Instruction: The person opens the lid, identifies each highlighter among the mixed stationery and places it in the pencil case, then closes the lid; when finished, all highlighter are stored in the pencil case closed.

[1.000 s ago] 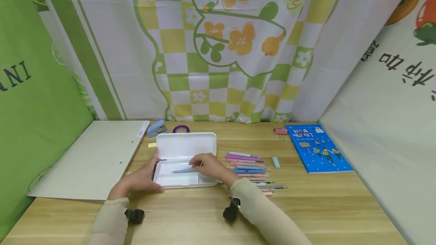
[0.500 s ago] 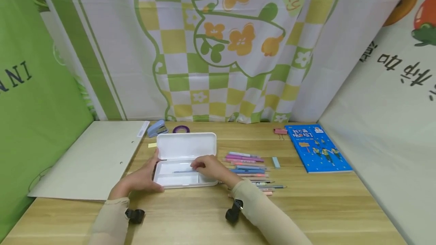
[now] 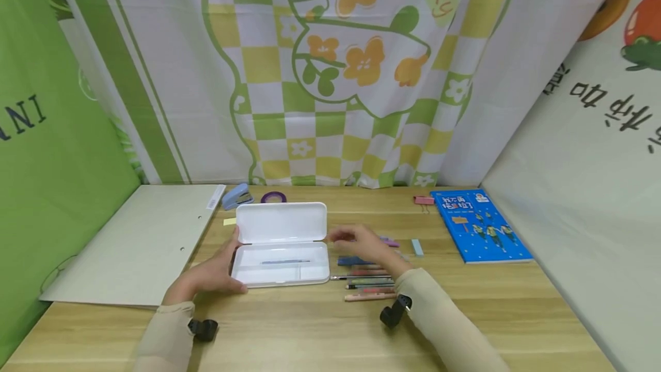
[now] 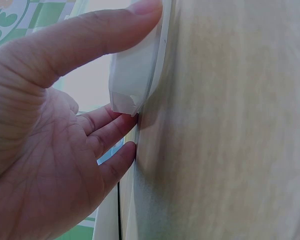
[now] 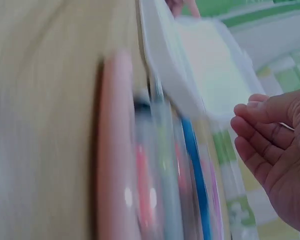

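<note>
A white pencil case (image 3: 281,281) lies on the table with its lid (image 3: 281,223) raised. One slim pale-blue pen (image 3: 285,261) rests in its long compartment. My left hand (image 3: 214,271) holds the case's left end, the thumb at the front edge and the fingers along the side, also seen in the left wrist view. My right hand (image 3: 364,244) hovers just right of the case, above the row of pens and pencils (image 3: 369,289). In the right wrist view its fingers are loosely bent, with nothing visible between them. It hides part of the row.
Behind the case are a blue stapler (image 3: 237,196) and a purple tape roll (image 3: 273,197). A large pale board (image 3: 139,240) lies at the left. To the right are a light-blue eraser-like block (image 3: 417,247), a pink binder clip (image 3: 424,200) and a blue book (image 3: 482,225).
My right hand has laid the pale-blue pen in the case, let go of it and moved right over the row of pens. The left hand stays at the case.
</note>
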`<state>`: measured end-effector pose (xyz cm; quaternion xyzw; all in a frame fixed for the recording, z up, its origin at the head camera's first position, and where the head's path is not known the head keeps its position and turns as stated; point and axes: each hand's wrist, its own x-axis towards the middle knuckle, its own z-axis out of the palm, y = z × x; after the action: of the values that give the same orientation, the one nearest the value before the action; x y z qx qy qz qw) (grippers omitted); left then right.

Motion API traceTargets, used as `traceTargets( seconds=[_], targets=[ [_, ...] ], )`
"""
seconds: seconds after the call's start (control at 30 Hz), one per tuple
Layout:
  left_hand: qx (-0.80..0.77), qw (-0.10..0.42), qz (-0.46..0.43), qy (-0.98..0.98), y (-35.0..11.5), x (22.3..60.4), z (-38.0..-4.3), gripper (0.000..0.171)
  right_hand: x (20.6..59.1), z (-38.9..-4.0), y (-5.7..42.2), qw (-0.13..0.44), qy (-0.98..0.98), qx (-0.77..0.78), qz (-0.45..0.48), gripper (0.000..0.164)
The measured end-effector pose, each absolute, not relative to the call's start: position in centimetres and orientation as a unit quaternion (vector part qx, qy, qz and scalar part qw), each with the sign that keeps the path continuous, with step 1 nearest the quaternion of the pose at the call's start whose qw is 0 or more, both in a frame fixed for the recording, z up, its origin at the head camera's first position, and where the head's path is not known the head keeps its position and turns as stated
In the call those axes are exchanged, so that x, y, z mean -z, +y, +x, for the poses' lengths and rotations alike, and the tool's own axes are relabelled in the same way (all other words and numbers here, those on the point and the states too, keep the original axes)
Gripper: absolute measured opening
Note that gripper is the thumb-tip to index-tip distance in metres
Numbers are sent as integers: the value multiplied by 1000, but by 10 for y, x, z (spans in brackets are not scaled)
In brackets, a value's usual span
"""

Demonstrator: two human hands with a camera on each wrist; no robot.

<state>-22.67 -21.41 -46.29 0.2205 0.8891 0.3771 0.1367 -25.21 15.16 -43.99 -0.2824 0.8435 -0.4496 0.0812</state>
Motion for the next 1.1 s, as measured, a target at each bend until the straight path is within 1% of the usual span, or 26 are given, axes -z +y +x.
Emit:
traceTargets(
  seconds=[0.23, 0.43, 0.57, 0.83, 1.1],
  targets=[
    [-381, 132, 227, 886, -212, 465, -226, 134, 444, -270, 200, 59, 860, 448, -239, 25],
    [-380, 136, 222, 887, -215, 464, -226, 135, 457, -285, 228, 69, 872, 455, -168, 27],
    [-378, 139, 216, 890, -218, 463, -225, 135, 463, -289, 235, 78, 884, 431, -163, 25],
    [-378, 135, 222, 889, -217, 463, -226, 134, 468, -290, 237, 62, 891, 410, -185, 21],
    [-379, 129, 227, 888, -215, 465, -227, 134, 475, -291, 240, 58, 894, 406, -178, 21]
  ],
)
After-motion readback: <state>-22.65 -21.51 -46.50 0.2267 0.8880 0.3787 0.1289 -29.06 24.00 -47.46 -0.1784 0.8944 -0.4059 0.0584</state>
